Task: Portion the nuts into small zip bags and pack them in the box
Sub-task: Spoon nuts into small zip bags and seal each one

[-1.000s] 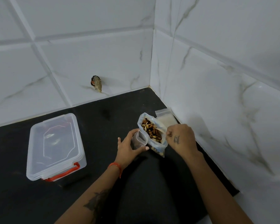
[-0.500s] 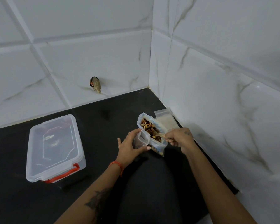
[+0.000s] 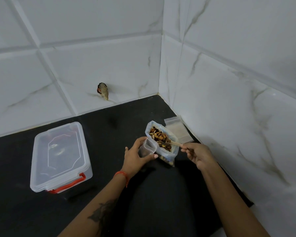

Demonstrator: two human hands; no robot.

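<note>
Left hand (image 3: 137,158) is wrapped around a small zip bag (image 3: 148,147), held open and upright. Right hand (image 3: 197,155) pinches a spoon (image 3: 172,143) dipped into the nut bag (image 3: 162,142), which sits between both hands. Empty bags (image 3: 177,130) lie just past the right hand; the lidded box (image 3: 58,156) sits well left of the left hand.

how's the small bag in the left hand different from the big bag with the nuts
The small zip bag is narrower and shorter than the big bag of nuts. The small zip bag looks nearly empty, whereas the big bag is heaped with mixed nuts. The left hand holds the small zip bag, while the big bag stands on the black counter with a wooden spoon dipped in, pinched by the right hand. Both are clear plastic and open at the top.
</note>
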